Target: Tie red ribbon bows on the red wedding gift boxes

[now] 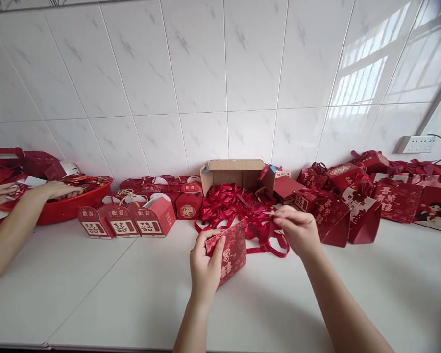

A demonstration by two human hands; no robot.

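My left hand (205, 264) is closed around a red paper gift box (234, 255) with pale Chinese characters, tilted above the white table. To its right, my right hand (297, 228) is raised in a pinch on what looks like the end of a red ribbon (263, 231); a small pale tip shows at the fingertips. Behind both hands, a heap of red satin ribbons (224, 203) spills out of an open cardboard box (238, 172) lying against the wall. Several loops trail on the tabletop.
Folded red candy boxes (150, 223) stand in rows at left. Finished red gift boxes (330, 218) crowd the right side. At far left, another person's hand (61, 190) reaches into a red basin (64, 210). A power strip (416, 144) hangs on the tiled wall.
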